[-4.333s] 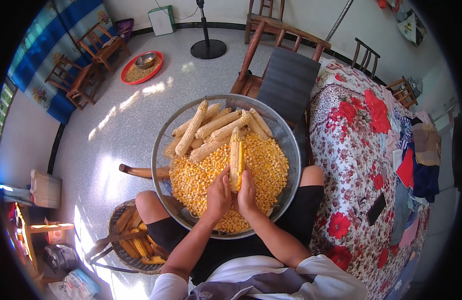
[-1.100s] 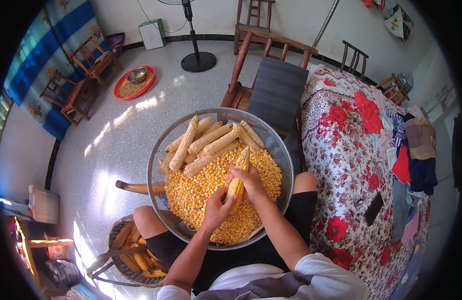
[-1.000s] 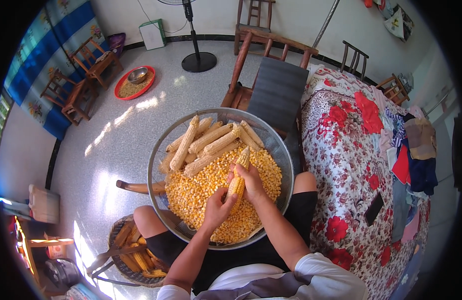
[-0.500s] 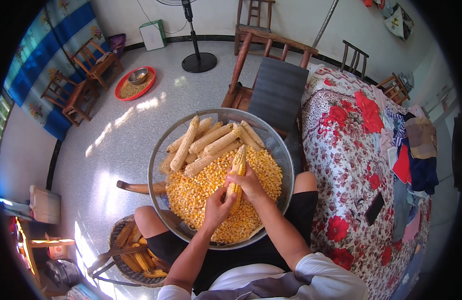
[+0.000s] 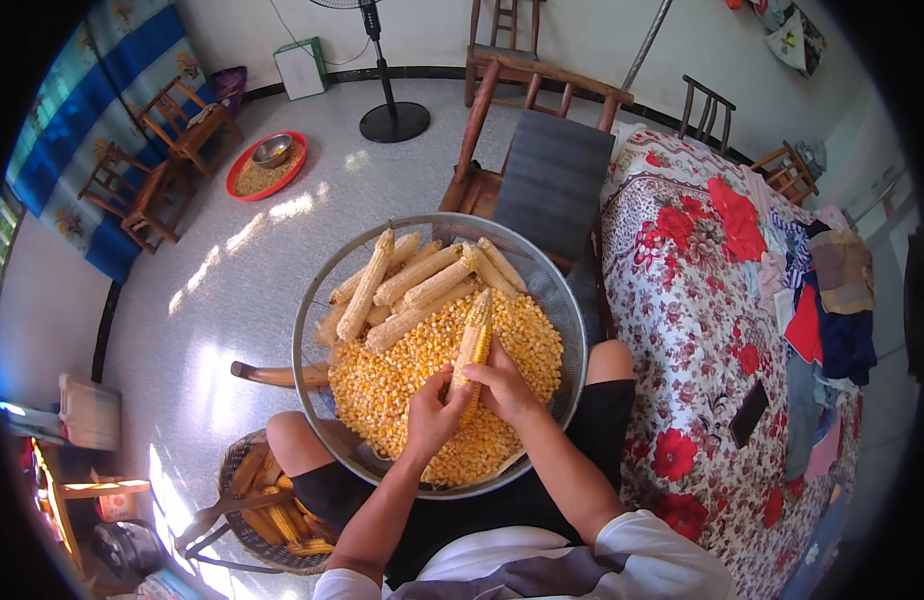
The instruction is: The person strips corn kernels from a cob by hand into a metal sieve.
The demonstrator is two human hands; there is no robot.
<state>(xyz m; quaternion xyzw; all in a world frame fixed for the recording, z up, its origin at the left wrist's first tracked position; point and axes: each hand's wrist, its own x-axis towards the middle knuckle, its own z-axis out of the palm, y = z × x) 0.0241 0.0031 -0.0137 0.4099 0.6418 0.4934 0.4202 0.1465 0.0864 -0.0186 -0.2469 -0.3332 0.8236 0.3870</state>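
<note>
An ear of corn (image 5: pixel 474 340) stands tilted between my two hands, its tip pointing away from me. Part of it is stripped to the pale cob, while yellow kernels still sit along its right side. My left hand (image 5: pixel 436 410) grips the lower end from the left. From the right, my right hand (image 5: pixel 504 384) wraps round it with the thumb pressed on the cob. Below lies a heap of loose corn kernels (image 5: pixel 402 375) in a round metal mesh sieve (image 5: pixel 304 325) on my lap. Several bare corn cobs (image 5: pixel 422 275) are piled at the sieve's far side.
At lower left, a wicker basket (image 5: pixel 230 478) holds unshelled ears. A wooden handle (image 5: pixel 272 374) juts out left of the sieve. Beyond it stands a wooden chair (image 5: pixel 472 190) with a dark cloth. To the right is a bed (image 5: pixel 672 350) with clothes and a phone (image 5: pixel 749 414).
More kernels have come off the ear, and a wider strip of pale cob shows. My right hand has shifted slightly down and to the right along it.
</note>
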